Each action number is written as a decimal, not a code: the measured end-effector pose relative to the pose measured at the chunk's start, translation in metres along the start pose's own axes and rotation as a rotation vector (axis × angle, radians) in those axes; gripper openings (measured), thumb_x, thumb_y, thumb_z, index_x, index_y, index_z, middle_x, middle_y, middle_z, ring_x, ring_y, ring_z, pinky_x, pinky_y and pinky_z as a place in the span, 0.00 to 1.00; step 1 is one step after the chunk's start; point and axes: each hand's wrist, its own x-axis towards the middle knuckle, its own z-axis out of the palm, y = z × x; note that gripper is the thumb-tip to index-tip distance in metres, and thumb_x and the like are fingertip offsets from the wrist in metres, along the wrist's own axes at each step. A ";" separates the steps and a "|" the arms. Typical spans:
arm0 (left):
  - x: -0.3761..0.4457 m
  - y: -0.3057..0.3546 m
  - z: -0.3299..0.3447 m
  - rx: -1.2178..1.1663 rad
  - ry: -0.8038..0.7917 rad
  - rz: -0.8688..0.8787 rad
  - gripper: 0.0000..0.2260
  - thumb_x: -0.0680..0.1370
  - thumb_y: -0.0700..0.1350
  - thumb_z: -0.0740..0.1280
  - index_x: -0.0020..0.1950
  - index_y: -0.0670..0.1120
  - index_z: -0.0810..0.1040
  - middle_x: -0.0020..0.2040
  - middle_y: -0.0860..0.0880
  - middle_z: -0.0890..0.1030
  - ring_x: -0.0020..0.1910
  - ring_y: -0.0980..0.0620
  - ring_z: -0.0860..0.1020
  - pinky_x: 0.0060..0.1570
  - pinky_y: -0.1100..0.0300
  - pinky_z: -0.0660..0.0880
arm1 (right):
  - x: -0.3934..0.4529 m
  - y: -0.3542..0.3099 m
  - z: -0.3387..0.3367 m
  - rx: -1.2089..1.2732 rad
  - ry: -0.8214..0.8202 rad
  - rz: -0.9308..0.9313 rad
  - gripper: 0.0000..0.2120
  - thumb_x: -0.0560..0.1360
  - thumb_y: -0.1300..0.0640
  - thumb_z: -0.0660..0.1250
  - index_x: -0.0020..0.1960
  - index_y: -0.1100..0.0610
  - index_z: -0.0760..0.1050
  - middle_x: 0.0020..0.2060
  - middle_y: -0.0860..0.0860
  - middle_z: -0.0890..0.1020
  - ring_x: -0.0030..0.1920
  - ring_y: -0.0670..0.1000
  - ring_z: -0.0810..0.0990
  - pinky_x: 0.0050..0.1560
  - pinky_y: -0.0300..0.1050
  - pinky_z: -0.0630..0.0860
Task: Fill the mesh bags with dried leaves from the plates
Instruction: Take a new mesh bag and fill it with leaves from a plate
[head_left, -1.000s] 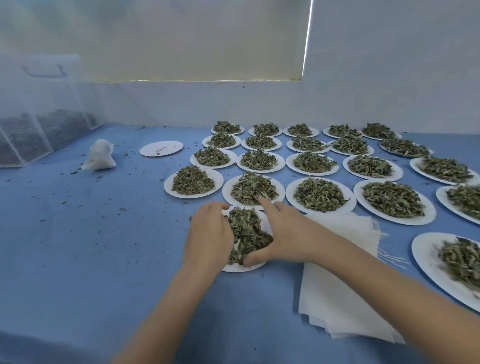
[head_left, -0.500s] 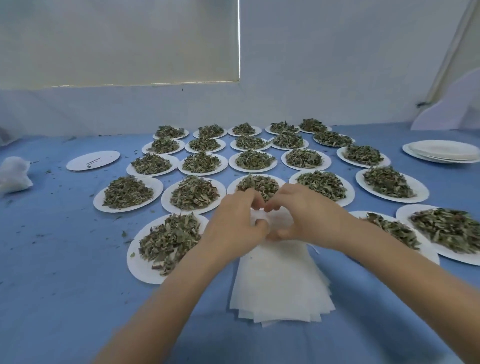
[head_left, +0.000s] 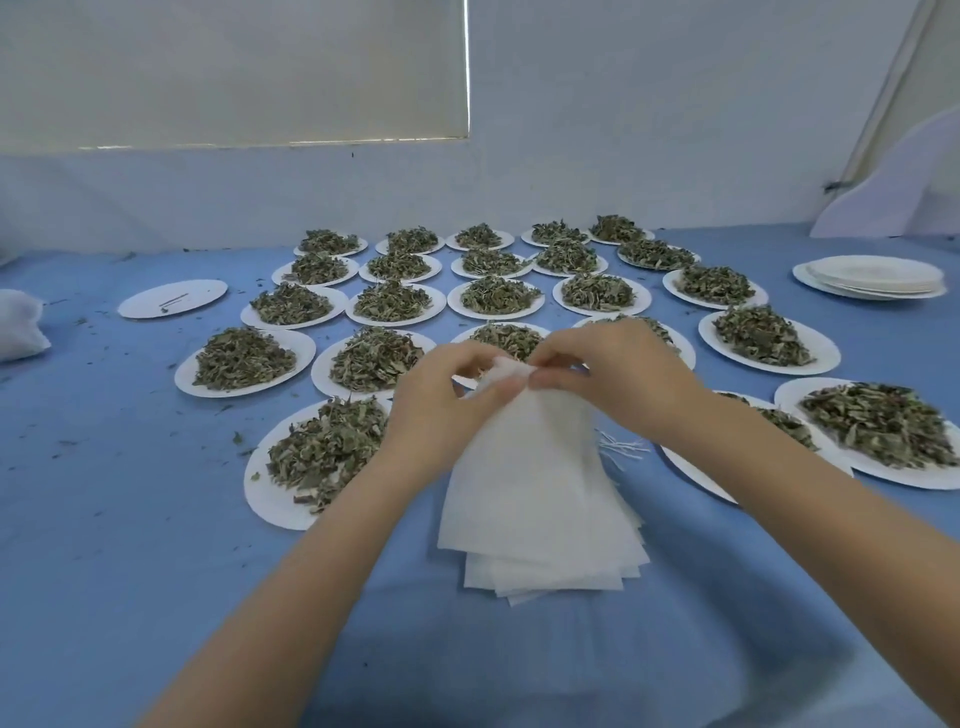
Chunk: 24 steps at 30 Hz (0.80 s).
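- Head view, left hand (head_left: 441, 410): grip pinching the top edge of the uppermost mesh bag (head_left: 524, 447), thumb and fingers closed on the cloth.
- Right hand (head_left: 618, 379): grip pinching the same top edge, just beside the left; the edge is lifted off the stack.
- Stack of mesh bags (head_left: 545, 561): white, fanned, lying on the blue surface (head_left: 104, 519) between the forearms.
- Nearest plate of dried leaves (head_left: 322, 457): white, just left of the stack.
- Further plates of dried leaves (head_left: 498, 296): in rows behind the hands.
- Stack of bare plates (head_left: 872, 275): far right.
- Filled white bag (head_left: 18, 327): at the left edge.
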 end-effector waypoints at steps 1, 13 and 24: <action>-0.001 0.005 -0.002 -0.100 0.003 -0.037 0.03 0.73 0.47 0.71 0.44 0.54 0.80 0.42 0.57 0.81 0.43 0.59 0.77 0.46 0.58 0.73 | 0.001 -0.002 -0.002 0.063 0.041 -0.004 0.08 0.72 0.49 0.70 0.49 0.50 0.81 0.40 0.45 0.83 0.40 0.43 0.78 0.45 0.38 0.72; 0.006 0.011 -0.110 -0.013 0.329 -0.176 0.07 0.71 0.54 0.72 0.47 0.56 0.78 0.40 0.54 0.83 0.39 0.58 0.81 0.40 0.60 0.75 | 0.074 -0.087 0.004 0.416 -0.038 -0.080 0.06 0.75 0.46 0.66 0.47 0.49 0.76 0.40 0.46 0.83 0.41 0.42 0.78 0.42 0.34 0.70; 0.012 -0.011 -0.183 0.069 0.360 -0.162 0.01 0.74 0.48 0.69 0.45 0.53 0.79 0.32 0.55 0.79 0.29 0.65 0.74 0.27 0.72 0.66 | 0.139 -0.151 0.033 0.465 -0.313 -0.270 0.19 0.77 0.44 0.61 0.41 0.56 0.83 0.22 0.46 0.73 0.22 0.43 0.65 0.24 0.33 0.58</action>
